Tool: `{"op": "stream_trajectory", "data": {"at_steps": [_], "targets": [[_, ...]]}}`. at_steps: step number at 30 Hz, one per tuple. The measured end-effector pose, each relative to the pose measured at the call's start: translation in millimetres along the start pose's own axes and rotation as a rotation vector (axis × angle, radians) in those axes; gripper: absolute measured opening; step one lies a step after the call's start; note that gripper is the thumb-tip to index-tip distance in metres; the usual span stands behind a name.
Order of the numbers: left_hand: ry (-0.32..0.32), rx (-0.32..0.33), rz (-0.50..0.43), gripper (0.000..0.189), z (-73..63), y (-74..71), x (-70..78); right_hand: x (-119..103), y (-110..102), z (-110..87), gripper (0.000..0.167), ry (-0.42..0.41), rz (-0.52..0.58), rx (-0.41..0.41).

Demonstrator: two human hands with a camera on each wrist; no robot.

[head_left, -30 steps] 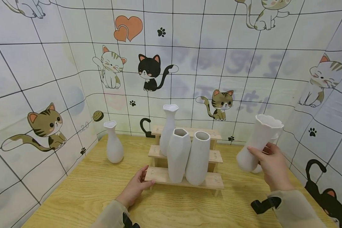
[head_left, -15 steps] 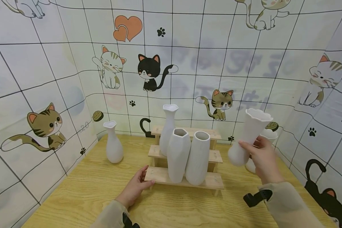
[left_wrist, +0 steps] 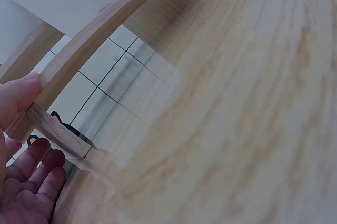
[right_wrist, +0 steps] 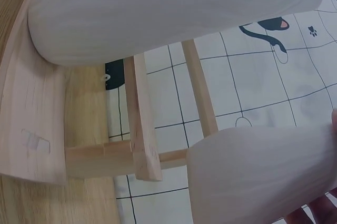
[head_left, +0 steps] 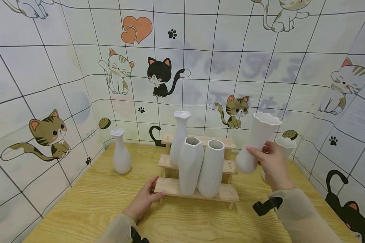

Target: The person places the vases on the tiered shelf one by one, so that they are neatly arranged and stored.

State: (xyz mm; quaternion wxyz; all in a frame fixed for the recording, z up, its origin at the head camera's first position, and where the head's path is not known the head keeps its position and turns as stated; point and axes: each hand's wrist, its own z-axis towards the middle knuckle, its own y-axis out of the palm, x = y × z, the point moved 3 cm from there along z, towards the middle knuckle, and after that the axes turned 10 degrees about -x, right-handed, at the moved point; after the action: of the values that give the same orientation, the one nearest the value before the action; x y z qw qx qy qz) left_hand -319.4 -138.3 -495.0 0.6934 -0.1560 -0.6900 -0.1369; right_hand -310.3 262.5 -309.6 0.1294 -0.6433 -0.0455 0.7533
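My right hand holds a white vase with a scalloped rim and round base, tilted, off the table to the right of a three-step wooden stand. In the right wrist view this vase appears beside the steps. My left hand grips the left end of the lowest step, thumb on the board; in the left wrist view the fingers curl by its leg. On the stand are a faceted vase, a cylindrical vase leaning towards it, and a slim-necked vase behind.
A small flared vase stands on the wooden table at left. Behind my right hand, another white vase is partly hidden. Cat-print cloth walls enclose the table's back and sides.
My right hand has carried the scalloped vase leftward and up towards the stand, uncovering more of the vase behind. My left hand and the stand have stayed put.
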Motion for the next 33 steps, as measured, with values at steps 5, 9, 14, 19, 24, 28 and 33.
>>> {"op": "stream_trajectory", "data": {"at_steps": [5,9,14,19,24,28,33], "targets": [[0.003,0.006,0.005,0.089,-0.2,-0.4,0.4,-3.1,8.8,1.2,0.079,0.018,0.03,-0.027],[0.007,0.007,0.004,0.087,-0.3,0.5,1.0,-4.1,16.2,3.6,0.081,0.031,0.046,-0.038],[0.004,0.003,0.0,0.088,-0.2,0.3,0.9,-5.5,23.9,6.5,0.081,0.034,0.059,-0.057],[0.008,0.007,0.003,0.086,-0.2,0.5,1.1,-4.3,29.4,10.8,0.08,0.025,0.06,-0.072],[0.007,0.002,0.015,0.087,-0.7,1.1,1.6,-2.6,35.3,14.5,0.077,0.024,0.067,-0.084],[0.005,-0.002,0.016,0.088,-0.4,0.8,1.5,-2.4,40.2,16.3,0.078,0.028,0.076,-0.104],[0.001,-0.002,0.003,0.089,-0.3,0.5,1.0,-1.8,45.6,19.0,0.076,0.029,0.09,-0.115]]}}
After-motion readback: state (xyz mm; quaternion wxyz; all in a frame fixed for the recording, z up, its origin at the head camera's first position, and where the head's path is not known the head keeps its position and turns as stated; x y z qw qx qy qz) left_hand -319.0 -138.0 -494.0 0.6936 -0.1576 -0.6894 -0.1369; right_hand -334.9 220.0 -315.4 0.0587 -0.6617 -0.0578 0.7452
